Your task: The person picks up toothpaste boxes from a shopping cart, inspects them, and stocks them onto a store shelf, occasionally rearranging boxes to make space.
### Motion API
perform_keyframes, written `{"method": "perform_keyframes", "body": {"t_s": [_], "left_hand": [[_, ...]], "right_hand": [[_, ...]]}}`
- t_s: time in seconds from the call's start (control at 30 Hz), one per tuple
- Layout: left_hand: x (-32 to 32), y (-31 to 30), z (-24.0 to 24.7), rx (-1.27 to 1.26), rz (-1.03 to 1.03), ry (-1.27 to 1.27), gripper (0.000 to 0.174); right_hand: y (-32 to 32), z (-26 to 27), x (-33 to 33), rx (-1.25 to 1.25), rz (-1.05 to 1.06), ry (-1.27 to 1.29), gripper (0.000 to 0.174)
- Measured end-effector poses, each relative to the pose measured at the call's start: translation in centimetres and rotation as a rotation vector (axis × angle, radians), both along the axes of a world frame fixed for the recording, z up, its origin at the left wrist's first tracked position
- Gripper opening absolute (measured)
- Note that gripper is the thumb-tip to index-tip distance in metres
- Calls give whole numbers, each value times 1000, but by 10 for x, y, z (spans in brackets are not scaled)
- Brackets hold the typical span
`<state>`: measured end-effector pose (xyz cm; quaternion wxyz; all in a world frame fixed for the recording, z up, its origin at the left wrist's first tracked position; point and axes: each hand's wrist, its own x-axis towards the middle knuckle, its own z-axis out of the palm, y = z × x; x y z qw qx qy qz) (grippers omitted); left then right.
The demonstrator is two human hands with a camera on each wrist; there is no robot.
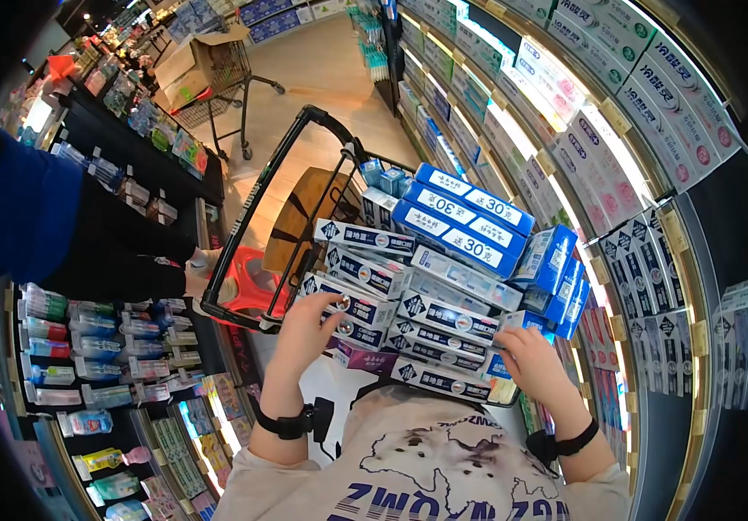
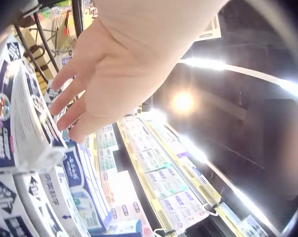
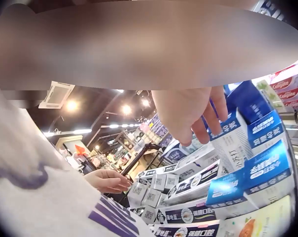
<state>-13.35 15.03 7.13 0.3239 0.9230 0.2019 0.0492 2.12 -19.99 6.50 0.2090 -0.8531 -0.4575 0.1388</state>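
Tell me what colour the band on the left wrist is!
The band is black; it shows best in the head view.

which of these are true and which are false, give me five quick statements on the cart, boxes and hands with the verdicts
1. The near cart is piled with boxes. True.
2. The left hand is holding a phone. False: its fingers are at the boxes, with no phone in them.
3. The person wears a dark band on each wrist: left band, right band. True.
4. The right hand is down by the floor. False: it is at the boxes in the cart.
5. The other cart carries an open cardboard box. True.
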Motion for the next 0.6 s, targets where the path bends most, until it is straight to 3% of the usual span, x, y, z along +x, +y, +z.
{"method": "perform_keyframes", "body": {"t_s": [0.2, 0.33, 0.4, 0.53, 0.6], "left_hand": [[4, 39, -16, -21, -54, -61, 35], [42, 69, -24, 213, -166, -225, 53], [65, 81, -20, 326, -192, -180, 49], [121, 107, -33, 321, -316, -196, 46], [158, 114, -35, 227, -459, -4, 42]], "right_hand": [[20, -2, -9, -71, -94, -61, 31], [33, 2, -18, -77, -100, -13, 32], [36, 0, -24, -47, -90, -37, 31], [35, 0, -35, -38, -139, 20, 30], [34, 3, -40, -43, -149, 31, 30]]}}
